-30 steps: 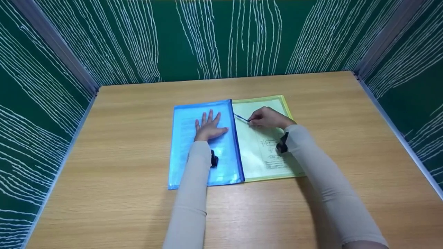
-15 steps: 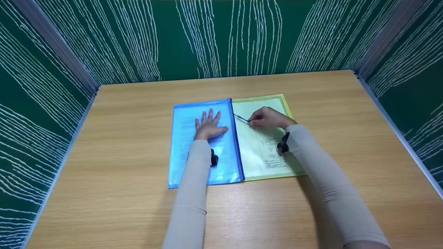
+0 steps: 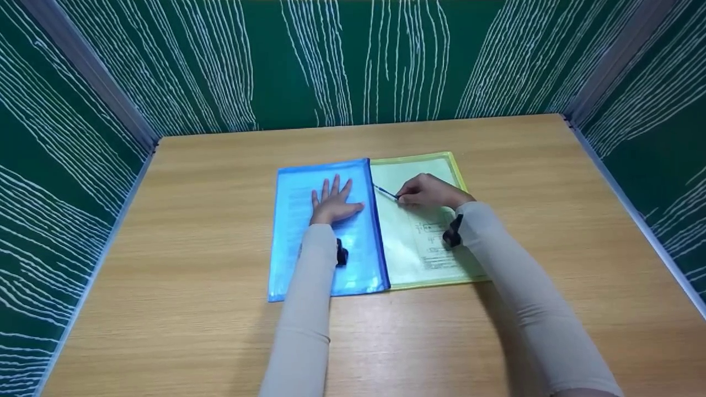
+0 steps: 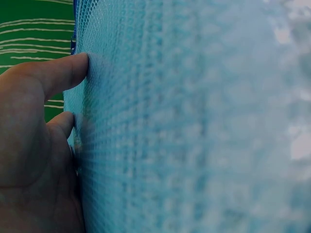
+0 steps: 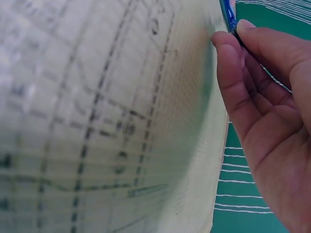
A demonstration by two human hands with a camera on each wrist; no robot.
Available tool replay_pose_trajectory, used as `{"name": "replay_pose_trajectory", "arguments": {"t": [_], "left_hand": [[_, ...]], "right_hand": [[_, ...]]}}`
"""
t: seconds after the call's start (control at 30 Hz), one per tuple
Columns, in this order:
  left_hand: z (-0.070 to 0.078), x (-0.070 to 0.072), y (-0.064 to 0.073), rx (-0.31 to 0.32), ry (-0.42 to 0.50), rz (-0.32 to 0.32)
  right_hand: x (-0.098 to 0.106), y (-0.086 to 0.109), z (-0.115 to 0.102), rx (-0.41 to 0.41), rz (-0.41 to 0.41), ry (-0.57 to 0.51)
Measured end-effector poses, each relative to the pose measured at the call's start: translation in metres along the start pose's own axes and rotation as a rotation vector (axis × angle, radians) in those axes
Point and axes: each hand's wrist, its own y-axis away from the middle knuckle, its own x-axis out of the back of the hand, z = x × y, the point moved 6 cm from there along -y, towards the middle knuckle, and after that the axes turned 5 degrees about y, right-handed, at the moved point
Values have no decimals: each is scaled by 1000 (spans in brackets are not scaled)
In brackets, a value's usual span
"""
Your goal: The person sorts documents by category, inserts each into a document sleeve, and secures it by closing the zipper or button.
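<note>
My left hand (image 3: pixel 333 207) lies flat with spread fingers on a blue mesh document folder (image 3: pixel 298 237). In the left wrist view the thumb (image 4: pixel 68 73) rests against its mesh. To the right, my right hand (image 3: pixel 430 191) pinches the dark end of a thin blue strip (image 3: pixel 384 191) between thumb and fingertips. That strip runs from the folder's dark blue right edge (image 3: pixel 378 237); I cannot tell whether it is a zipper pull. Beneath the right hand is a yellow mesh folder (image 3: pixel 400 237), with printed paper showing through. The right wrist view shows the pinched strip (image 5: pixel 227 12) up close.
The blue folder's right edge meets or overlaps the yellow folder. Both lie on a wooden table (image 3: pixel 209 220), ringed by green panels (image 3: pixel 358 66) with white wavy lines. A small black device (image 3: pixel 342 253) is worn at each wrist.
My right hand has shifted very slightly toward the near side, with the blue strip's end in its fingers. The left hand and both folders stay where they were.
</note>
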Motion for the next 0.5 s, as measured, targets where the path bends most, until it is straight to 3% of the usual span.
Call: {"name": "replay_pose_trajectory", "arguments": {"t": [0.5], "left_hand": [[-1, -1, -2, 11, -13, -3]], "right_hand": [[-2, 9, -2, 12, -28, -10]]}}
